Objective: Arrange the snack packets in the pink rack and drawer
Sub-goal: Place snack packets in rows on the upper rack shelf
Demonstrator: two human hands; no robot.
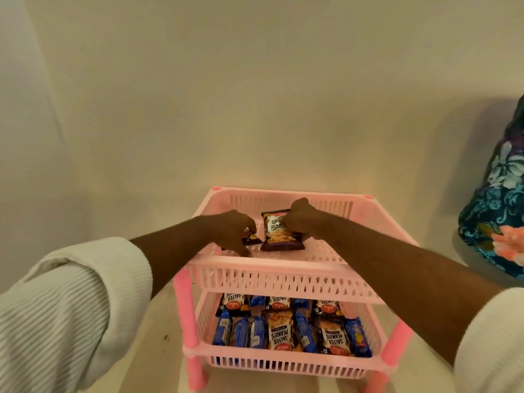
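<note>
Noted a plain cream wall point(255, 95) behind everything, with a flowered cloth point(499, 194) at the right edge. Found a pink rack point(283, 275) of two trays standing against that wall on darker pink legs point(187, 316).

Lower tray point(283, 364): packed with snack packets in two rows, blue packets point(241, 331) alternating with salted peanut packets point(279, 330), lying flat and touching side by side.

Upper tray point(326, 251): mostly bare slatted floor, holding only two packets near its middle.

Observed both arms reaching over the front rim of the upper tray, white ribbed sleeves point(71, 302) pushed back from the forearms.

Right hand point(302, 218): curled closed, pinching the top right corner of a peanut packet point(279, 234). Packet stood tilted up from the tray floor, bottom edge resting on the slats, lying directly left of and below the knuckles.

Left hand point(235, 231): fingers bent downward, closed over a small dark packet point(251, 239). Only the right end of that packet showed past the fingertips, just beside the peanut packet's lower left corner; could not tell whether the two touched. One fingertip rested near the front rim of the tray.
</note>
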